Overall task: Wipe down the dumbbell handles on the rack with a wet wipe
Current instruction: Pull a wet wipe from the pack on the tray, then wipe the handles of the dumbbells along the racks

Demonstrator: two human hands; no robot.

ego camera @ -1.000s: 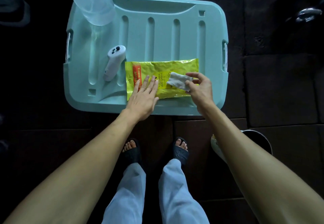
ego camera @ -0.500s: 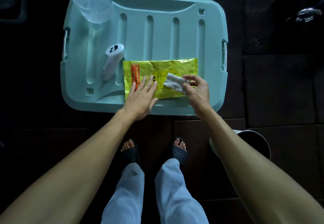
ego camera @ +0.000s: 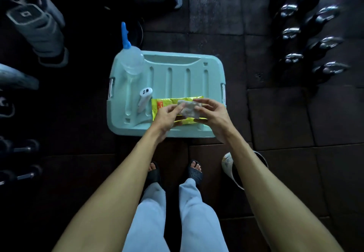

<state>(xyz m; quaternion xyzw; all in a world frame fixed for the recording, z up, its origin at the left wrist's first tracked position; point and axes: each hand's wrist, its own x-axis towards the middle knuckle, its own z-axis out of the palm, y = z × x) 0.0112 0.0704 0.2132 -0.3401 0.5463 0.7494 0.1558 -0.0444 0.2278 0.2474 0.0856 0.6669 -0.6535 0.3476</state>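
Prep step, no handle wiped yet. Left hand (ego camera: 167,113) & right hand (ego camera: 213,113) both pinched wet wipe (ego camera: 189,108), held above yellow pack (ego camera: 163,104) at near edge of bin lid (ego camera: 177,74). Dumbbells (ego camera: 315,40) well apart, far right. Next, likely: unfold wipe, carry to rack.

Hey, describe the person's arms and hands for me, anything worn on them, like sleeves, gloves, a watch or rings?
Both arms are bare from the frame edge down to the wrists: no sleeves show. The left hand and right hand wear no gloves, and no watch, bracelet or ring is visible. The fingers are bare too. Lower down, light blue trousers and dark sandals show.
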